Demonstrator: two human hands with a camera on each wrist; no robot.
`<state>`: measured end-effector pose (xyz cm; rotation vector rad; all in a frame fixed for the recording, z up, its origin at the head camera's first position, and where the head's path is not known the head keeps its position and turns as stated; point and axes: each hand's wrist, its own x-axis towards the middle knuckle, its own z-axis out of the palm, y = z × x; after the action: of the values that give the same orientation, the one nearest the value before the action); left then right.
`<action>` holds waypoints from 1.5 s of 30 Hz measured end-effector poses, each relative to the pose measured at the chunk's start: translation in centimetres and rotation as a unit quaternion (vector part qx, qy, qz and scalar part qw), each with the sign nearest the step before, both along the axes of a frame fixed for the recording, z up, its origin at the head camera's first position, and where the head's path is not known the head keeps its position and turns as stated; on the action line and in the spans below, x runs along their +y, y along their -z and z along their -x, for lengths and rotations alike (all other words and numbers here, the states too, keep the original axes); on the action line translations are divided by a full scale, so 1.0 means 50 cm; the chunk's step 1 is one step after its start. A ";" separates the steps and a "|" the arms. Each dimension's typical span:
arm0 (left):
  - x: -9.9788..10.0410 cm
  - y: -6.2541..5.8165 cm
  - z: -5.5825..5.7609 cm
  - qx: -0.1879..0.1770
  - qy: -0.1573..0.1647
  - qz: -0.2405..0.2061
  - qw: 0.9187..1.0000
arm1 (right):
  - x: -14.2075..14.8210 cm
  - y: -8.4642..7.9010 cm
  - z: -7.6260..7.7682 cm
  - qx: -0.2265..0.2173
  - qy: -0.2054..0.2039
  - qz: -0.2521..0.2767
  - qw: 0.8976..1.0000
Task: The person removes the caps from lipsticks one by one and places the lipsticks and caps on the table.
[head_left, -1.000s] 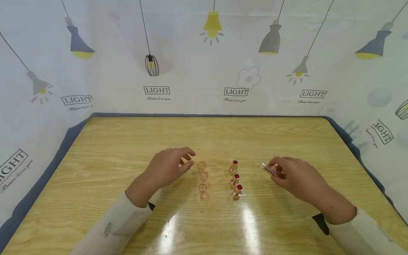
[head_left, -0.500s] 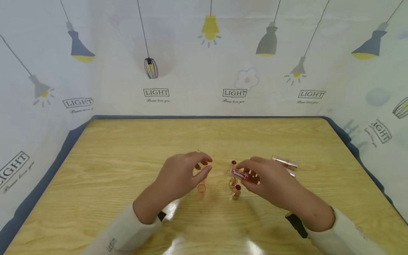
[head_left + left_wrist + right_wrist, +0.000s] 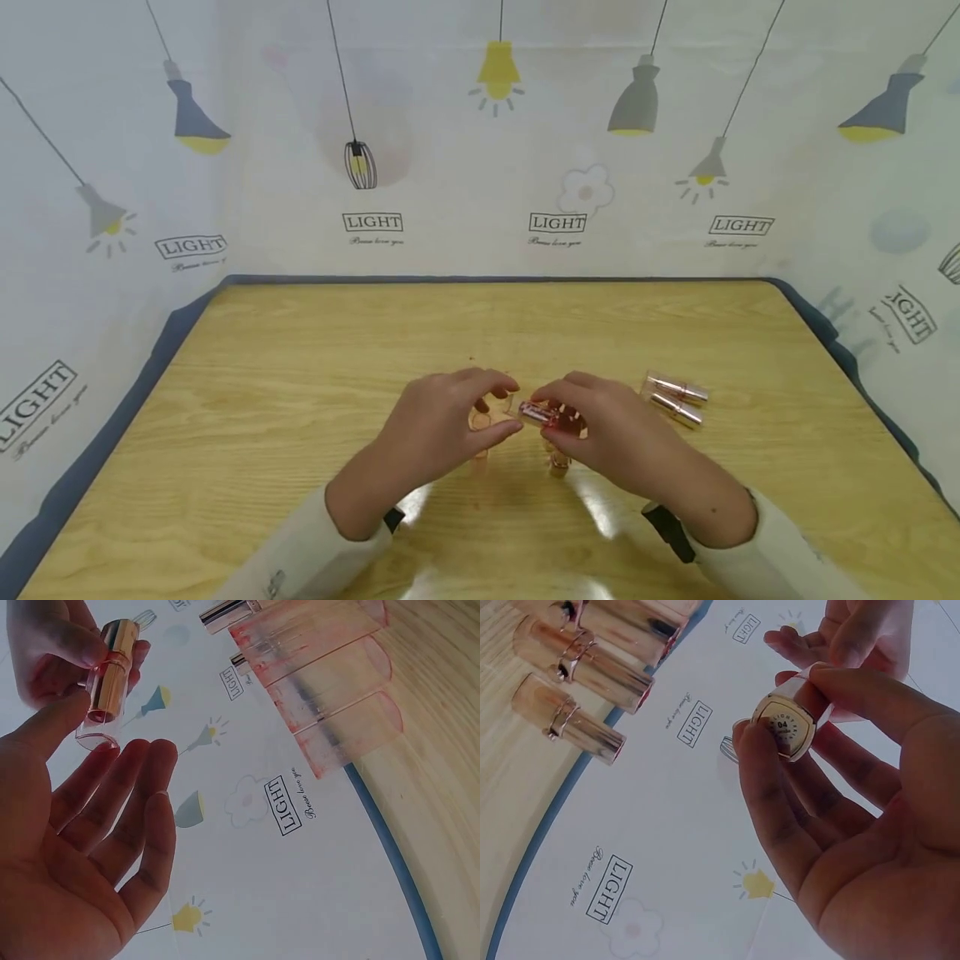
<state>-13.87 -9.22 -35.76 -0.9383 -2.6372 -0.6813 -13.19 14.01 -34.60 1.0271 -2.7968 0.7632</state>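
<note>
My right hand (image 3: 607, 425) pinches a capped lipstick (image 3: 537, 413) by its base, holding it tilted above the table; the right wrist view shows the label on its bottom. The clear pink cap (image 3: 97, 736) points towards my left hand (image 3: 453, 417). My left thumb and fingers stand spread around the cap's end, close to it; contact is hard to tell. Several clear caps (image 3: 330, 690) stand beside the left hand, partly hidden by it in the head view. Uncapped gold lipsticks (image 3: 566, 724) stand upright in a row under my right hand, mostly covered in the head view.
Two capped lipsticks (image 3: 677, 410) lie side by side on the wooden table (image 3: 337, 333), right of my right hand. A white cloth backdrop (image 3: 450, 167) with printed lamps encloses the back and sides of the table.
My right hand has carried the lipstick leftwards from beside the two lying ones to the middle. My left hand has moved right, over the clear caps, and now nearly meets it.
</note>
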 end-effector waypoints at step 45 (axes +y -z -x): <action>-0.009 0.002 0.007 0.037 -0.020 0.006 0.999 | -0.012 0.002 -0.001 -0.010 0.060 0.006 0.998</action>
<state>-14.23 -9.69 -35.84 -0.8941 -2.5897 -0.6097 -13.13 13.42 -34.69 0.8450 -2.8359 0.7776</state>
